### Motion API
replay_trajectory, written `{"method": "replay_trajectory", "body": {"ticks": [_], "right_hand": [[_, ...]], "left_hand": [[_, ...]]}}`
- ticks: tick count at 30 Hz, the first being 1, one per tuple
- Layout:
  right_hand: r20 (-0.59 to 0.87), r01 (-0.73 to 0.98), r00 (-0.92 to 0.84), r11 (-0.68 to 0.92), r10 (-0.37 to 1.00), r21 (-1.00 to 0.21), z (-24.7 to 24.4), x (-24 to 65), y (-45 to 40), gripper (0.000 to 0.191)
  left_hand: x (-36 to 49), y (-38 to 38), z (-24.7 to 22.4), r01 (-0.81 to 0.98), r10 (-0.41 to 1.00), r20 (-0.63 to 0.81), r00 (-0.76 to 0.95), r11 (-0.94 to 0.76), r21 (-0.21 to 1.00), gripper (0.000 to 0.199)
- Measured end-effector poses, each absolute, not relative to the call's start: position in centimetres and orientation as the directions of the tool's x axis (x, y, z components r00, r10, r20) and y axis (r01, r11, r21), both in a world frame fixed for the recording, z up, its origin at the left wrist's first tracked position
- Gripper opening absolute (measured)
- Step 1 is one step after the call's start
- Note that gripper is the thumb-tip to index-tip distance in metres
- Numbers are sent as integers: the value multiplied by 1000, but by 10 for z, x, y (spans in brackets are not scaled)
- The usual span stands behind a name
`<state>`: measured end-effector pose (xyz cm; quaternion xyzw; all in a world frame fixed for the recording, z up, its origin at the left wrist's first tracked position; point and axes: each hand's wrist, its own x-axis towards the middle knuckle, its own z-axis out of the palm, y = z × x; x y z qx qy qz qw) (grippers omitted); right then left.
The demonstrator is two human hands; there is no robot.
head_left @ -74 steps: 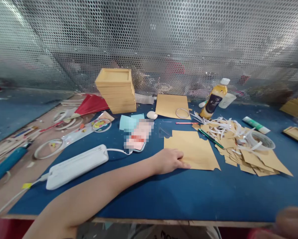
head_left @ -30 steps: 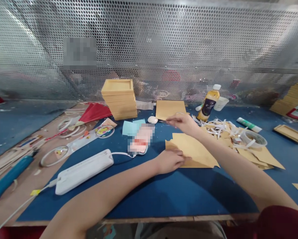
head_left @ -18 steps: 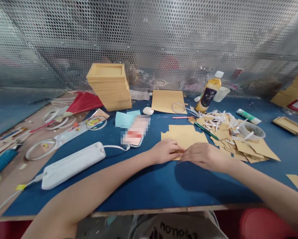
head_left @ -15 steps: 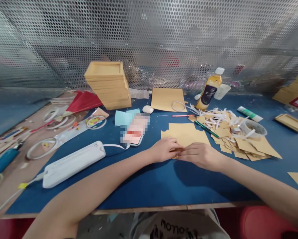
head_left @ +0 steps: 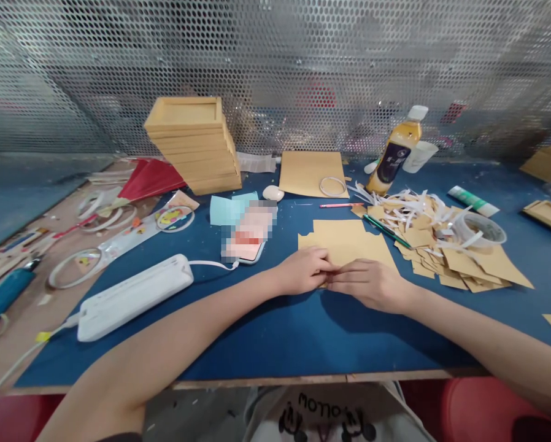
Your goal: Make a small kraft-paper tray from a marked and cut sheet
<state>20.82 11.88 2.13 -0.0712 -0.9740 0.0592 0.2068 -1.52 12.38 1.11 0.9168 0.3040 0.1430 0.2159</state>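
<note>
A tan card sheet [head_left: 349,239] with notched corners lies flat on the blue table mat. Both hands meet at its near edge. My left hand [head_left: 305,270] has its fingers bent and pressed together on the card's near left part. Beside it, touching its fingertips, my right hand [head_left: 370,284] pinches the same edge with its fingers together. The hands cover most of the near edge, so the fold there is hidden. Behind them the far part of the card shows uncovered.
Stacked tan trays [head_left: 192,147] stand at the back left, near a phone [head_left: 250,236] and a white power strip [head_left: 135,298]. Scraps [head_left: 441,252], a plastic cup [head_left: 480,230], a green pen [head_left: 386,231] and a bottle [head_left: 395,150] are on the right. A tan sheet [head_left: 310,172] lies behind.
The fingers of both hands have closed down over the near edge, where a raised brown bit showed between them before. The view has shifted slightly.
</note>
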Motion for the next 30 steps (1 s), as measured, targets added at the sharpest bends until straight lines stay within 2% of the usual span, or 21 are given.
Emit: {"method": "replay_trajectory", "body": {"ticks": [7, 22, 30], "right_hand": [[294, 141, -937, 974, 189, -177, 23, 205, 117, 41], [235, 147, -953, 971, 190, -190, 18, 209, 121, 39], [187, 128, -968, 968, 169, -214, 24, 218, 124, 40]], "left_hand": [[-15, 123, 11, 480, 605, 148, 782, -736, 477, 19], [-16, 124, 9, 476, 593, 145, 792, -749, 461, 15], [-16, 123, 10, 474, 588, 151, 795, -756, 451, 25]]}}
